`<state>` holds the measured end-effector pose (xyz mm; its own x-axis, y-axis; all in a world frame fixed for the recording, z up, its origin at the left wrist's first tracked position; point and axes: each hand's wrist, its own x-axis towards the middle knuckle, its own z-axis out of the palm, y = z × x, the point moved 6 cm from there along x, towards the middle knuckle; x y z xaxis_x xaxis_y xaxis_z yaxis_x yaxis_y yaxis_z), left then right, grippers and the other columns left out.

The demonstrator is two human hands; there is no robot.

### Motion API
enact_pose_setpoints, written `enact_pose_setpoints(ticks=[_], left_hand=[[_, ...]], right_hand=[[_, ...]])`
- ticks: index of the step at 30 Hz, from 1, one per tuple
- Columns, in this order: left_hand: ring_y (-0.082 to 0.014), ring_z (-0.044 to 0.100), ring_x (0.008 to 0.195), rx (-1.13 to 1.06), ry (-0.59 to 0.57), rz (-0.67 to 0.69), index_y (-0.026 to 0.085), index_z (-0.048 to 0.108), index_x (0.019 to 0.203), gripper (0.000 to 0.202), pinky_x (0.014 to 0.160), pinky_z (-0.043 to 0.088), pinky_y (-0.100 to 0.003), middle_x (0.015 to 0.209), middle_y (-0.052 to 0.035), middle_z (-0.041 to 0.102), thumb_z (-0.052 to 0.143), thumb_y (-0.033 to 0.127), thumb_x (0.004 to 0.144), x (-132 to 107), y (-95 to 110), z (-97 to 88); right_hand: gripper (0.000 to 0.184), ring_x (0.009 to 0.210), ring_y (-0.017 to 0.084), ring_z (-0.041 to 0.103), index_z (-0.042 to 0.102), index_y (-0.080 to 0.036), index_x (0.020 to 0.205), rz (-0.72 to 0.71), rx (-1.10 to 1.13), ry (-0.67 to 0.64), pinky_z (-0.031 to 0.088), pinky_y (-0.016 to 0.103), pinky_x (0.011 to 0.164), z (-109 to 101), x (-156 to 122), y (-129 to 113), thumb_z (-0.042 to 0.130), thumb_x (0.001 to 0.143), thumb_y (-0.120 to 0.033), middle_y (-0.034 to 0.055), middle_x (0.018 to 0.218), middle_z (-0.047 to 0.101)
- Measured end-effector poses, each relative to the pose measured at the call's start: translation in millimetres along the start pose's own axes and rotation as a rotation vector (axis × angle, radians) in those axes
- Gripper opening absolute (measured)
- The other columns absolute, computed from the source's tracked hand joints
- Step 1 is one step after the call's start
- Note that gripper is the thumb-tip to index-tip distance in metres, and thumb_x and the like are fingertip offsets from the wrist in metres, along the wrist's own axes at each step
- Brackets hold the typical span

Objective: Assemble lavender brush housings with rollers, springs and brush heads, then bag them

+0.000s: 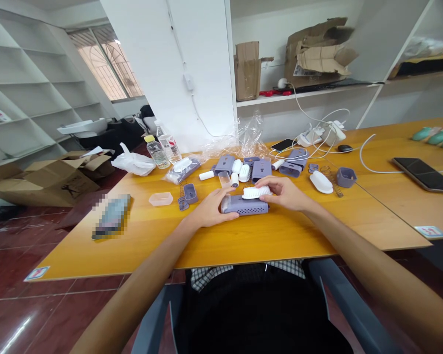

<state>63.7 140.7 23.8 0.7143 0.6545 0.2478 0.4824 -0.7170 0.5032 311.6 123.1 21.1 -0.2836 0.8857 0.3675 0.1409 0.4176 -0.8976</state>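
My left hand (212,207) is wrapped round the left end of a purple plastic housing (249,208) with rows of small holes along its near side. This end of the housing looks clear. A white ribbed brush head (256,192) is pinched in my right hand (283,192), just over the housing's top; whether the two touch I cannot tell. Behind my hands lie white cylinders (206,175) and more purple housings (261,171). To the right are another white brush head (321,182), a spring (337,184) and a purple cup (346,177).
A clear tray (160,199) and a small purple cup (190,193) sit left of my hands. Bottles (157,153) and a white bag (133,162) stand at the back left. Cables (317,140), a phone (283,145) and a tablet (426,173) lie to the right.
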Motion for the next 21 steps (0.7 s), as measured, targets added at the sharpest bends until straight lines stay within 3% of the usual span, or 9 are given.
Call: enact_pose_setpoints(ticks=[6,11,16,21], left_hand=[[-0.0386,0.055,0.148,0.017,-0.048,0.035,0.027,0.054,0.152,0.077,0.126,0.041,-0.060,0.160,-0.0145,0.057,0.081,0.057,0.087,0.8,3.6,2.0],[-0.0394,0.051,0.150,0.029,-0.056,0.055,0.027,0.055,0.153,0.083,0.127,0.039,-0.061,0.160,-0.0157,0.055,0.088,0.057,0.082,1.6,7.3,3.9],[-0.0401,0.048,0.153,0.029,-0.063,0.054,0.028,0.052,0.155,0.087,0.128,0.037,-0.062,0.164,-0.0158,0.052,0.088,0.058,0.082,1.9,5.4,6.0],[-0.0414,0.052,0.149,0.034,-0.065,0.068,0.027,0.053,0.155,0.089,0.126,0.039,-0.063,0.160,-0.0168,0.055,0.090,0.058,0.080,2.1,3.4,6.8]], right_hand=[[0.033,0.106,0.027,0.073,0.079,-0.025,0.102,-0.008,0.022,0.025,0.057,0.050,0.102,-0.7,0.2,2.7,0.091,0.074,-0.039,0.0077,0.117,0.076],[0.039,0.106,0.028,0.073,0.080,-0.024,0.100,-0.023,0.022,0.004,0.057,0.050,0.102,3.8,1.4,2.9,0.096,0.069,-0.040,0.0086,0.117,0.075],[0.038,0.108,0.028,0.072,0.081,-0.025,0.104,-0.044,-0.026,-0.006,0.056,0.051,0.103,4.7,0.3,2.6,0.095,0.072,-0.039,0.0089,0.120,0.074],[0.037,0.120,0.031,0.071,0.081,-0.026,0.114,-0.096,-0.051,-0.107,0.056,0.052,0.106,8.2,-2.5,-3.8,0.091,0.079,-0.034,0.0120,0.134,0.071]])
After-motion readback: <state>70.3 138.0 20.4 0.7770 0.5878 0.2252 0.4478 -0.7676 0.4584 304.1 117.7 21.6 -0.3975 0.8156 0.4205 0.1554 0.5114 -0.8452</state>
